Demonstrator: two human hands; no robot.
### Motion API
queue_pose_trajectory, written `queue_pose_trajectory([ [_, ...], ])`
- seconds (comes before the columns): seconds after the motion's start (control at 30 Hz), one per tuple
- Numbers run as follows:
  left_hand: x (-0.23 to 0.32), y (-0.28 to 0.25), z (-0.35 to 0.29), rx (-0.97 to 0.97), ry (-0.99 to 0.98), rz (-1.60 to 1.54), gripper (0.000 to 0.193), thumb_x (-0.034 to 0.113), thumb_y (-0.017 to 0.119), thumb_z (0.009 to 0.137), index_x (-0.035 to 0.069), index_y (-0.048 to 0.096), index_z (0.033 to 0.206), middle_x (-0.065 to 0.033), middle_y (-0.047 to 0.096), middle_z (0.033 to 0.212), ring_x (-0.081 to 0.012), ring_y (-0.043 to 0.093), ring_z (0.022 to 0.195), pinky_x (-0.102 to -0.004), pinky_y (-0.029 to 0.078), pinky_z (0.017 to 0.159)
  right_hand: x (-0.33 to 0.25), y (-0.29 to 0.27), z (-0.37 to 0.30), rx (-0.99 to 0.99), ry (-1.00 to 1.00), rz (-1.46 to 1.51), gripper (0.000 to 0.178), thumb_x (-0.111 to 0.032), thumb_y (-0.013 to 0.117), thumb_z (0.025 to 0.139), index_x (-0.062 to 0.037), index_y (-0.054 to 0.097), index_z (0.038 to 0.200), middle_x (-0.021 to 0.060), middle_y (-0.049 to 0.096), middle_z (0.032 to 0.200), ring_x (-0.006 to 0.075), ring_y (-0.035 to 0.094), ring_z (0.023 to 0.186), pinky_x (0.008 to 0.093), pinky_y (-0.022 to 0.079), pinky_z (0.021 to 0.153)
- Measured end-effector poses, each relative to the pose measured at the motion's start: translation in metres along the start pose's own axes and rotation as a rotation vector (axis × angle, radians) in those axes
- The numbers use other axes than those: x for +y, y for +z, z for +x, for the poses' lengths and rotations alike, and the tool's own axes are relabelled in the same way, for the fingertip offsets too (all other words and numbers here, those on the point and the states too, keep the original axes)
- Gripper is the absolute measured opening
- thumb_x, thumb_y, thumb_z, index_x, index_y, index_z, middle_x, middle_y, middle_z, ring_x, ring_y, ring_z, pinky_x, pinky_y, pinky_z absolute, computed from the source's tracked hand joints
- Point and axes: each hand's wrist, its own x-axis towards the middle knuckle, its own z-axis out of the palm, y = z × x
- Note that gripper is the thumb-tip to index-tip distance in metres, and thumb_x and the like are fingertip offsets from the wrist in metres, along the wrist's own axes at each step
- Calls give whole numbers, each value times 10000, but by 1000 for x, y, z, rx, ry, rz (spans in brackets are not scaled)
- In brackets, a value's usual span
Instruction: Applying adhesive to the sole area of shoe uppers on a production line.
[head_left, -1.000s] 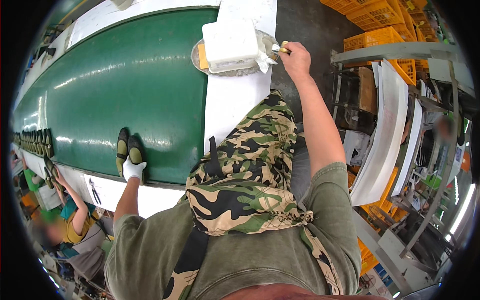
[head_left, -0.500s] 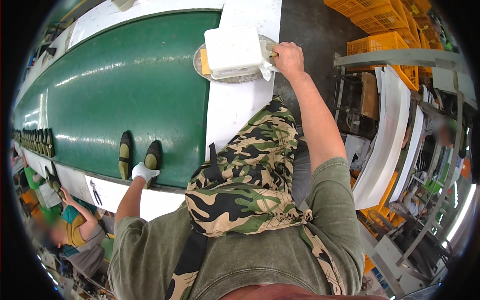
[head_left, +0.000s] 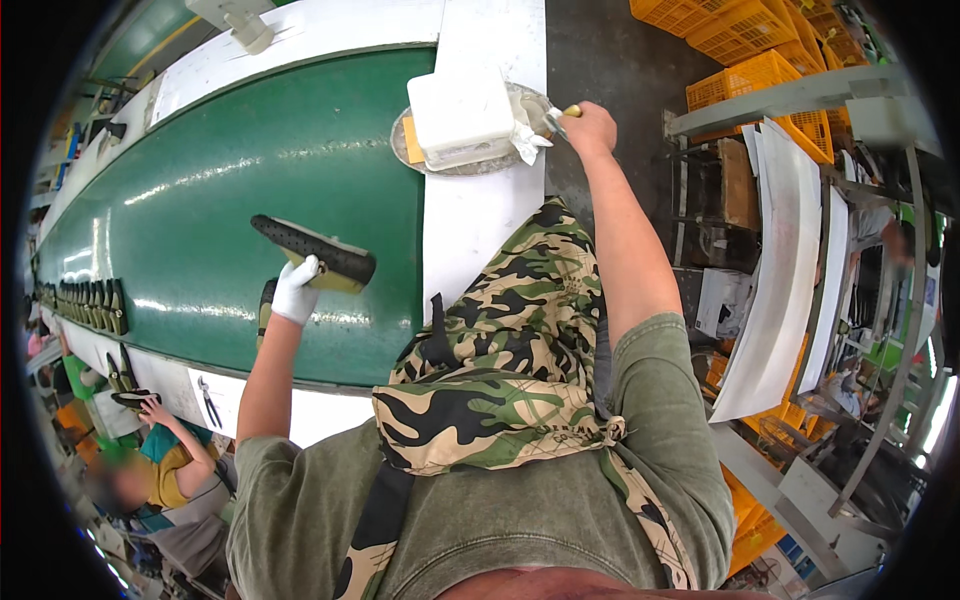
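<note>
Work at the green conveyor belt (head_left: pixel 250 170) stands at its opening stage, as far as the single head view shows. The left hand (head_left: pixel 295 290), in a white glove, has its fingers closed round a flat black shoe sole with a yellowish underside (head_left: pixel 315 252), lifted clear of the belt and held tilted above it. A second dark sole (head_left: pixel 266 305) lies on the belt just beneath the wrist, partly hidden. The right hand (head_left: pixel 590 128) reaches far forward, fingers wrapped round a small brush with a yellow handle (head_left: pixel 556 115), its tip at the rim of a round grey tray (head_left: pixel 402 130) on the white table (head_left: pixel 480 210) beside the belt. A white rectangular tub (head_left: pixel 460 115) sits on that tray, with a crumpled white rag (head_left: pixel 524 140) against it.

Judging by this, the sole is picked up and the brush is being loaded; nothing yet touches the sole's surface, so coating it and setting it down remain. A row of dark soles (head_left: pixel 85 300) stands far along the belt's left edge, near another person in a yellow shirt (head_left: pixel 170 470).
</note>
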Motion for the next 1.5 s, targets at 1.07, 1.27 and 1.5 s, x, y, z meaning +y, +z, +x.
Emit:
queue_pose_trajectory([
  [1.07,50,308,-33,-638,989,710,408,56,673,867,-14,548,1249,-130,633,1213,-212,614,1111,-345,502,977,-45,-176,-253,-91,-244,1648,208,5,752,774,-29,575,878,30,608,845,91,570,759,241,468,699],
  [1.27,54,323,-40,-634,985,1008,502,42,739,798,0,549,1261,-111,628,1213,-201,611,1105,-337,523,937,-62,-197,-279,-147,-312,1694,208,10,751,777,-15,582,896,41,622,852,101,588,769,252,487,721],
  [1.5,58,324,-53,-622,959,852,513,40,738,796,12,557,1275,-99,643,1180,-182,625,1065,-326,519,933,-70,-214,-293,-160,-402,1696,197,13,744,783,-11,585,897,48,630,859,101,596,769,257,498,723],
])
